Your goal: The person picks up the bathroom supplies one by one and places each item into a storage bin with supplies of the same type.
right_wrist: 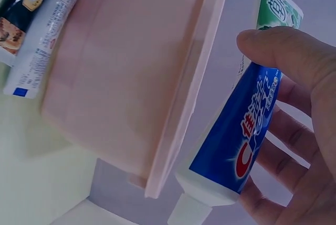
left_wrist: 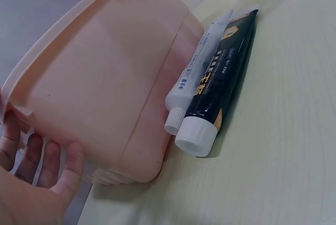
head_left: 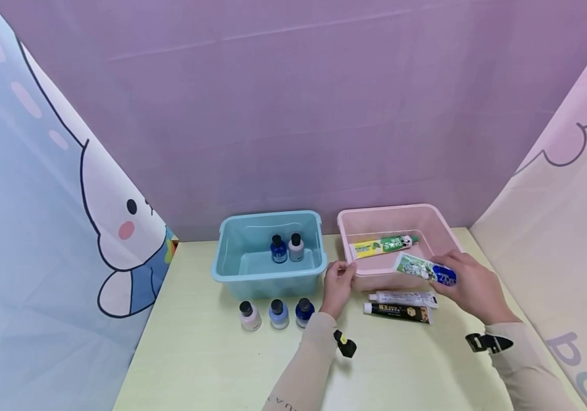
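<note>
The green-blue tube, clamped by the right hand, hangs at the near rim of the pink bin, whose corner the left hand holds; the yellow tube lies inside with floor room around it, the white tube and black tube outside; the blue bin has two bottles inside, three before it

Head looks down, wrists closer — sharing pink bin.

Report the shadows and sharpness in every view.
Head: brightest, with a soft shadow on the table beside the left sleeve; left wrist: shadow under the pink bin, large lettering on the black tube clear; right wrist: dimmer, lettering on the blue toothpaste tube sharp.
</note>
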Motion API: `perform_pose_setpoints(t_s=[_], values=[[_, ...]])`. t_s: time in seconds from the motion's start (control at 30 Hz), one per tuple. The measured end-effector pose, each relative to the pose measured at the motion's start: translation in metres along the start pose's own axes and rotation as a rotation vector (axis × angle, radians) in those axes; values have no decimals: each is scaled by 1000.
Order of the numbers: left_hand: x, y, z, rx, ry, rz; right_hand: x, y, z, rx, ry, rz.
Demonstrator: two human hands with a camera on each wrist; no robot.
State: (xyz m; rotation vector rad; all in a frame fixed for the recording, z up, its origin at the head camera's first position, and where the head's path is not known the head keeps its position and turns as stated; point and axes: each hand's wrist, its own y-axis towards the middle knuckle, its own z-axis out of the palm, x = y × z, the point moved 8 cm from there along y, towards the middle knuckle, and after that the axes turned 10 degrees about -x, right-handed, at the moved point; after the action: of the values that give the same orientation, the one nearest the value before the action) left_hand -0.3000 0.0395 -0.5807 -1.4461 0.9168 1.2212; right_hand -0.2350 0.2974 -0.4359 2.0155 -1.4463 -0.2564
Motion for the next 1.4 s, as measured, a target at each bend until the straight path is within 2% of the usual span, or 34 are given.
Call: perform_pose_setpoints(t_s=[0.37,0.83,1.13,1.4], values=[[-2,0,0,3,4,17,2,16,1,14,7,-38],[-1,-1,0,-16,14,11,9,40,2,34,-1,-143],[1,-2,0,-20,8,12,9,51,5,46,10,-168],[-1,-3,0,-20,16,9,10,63,11,41,-3,-231]])
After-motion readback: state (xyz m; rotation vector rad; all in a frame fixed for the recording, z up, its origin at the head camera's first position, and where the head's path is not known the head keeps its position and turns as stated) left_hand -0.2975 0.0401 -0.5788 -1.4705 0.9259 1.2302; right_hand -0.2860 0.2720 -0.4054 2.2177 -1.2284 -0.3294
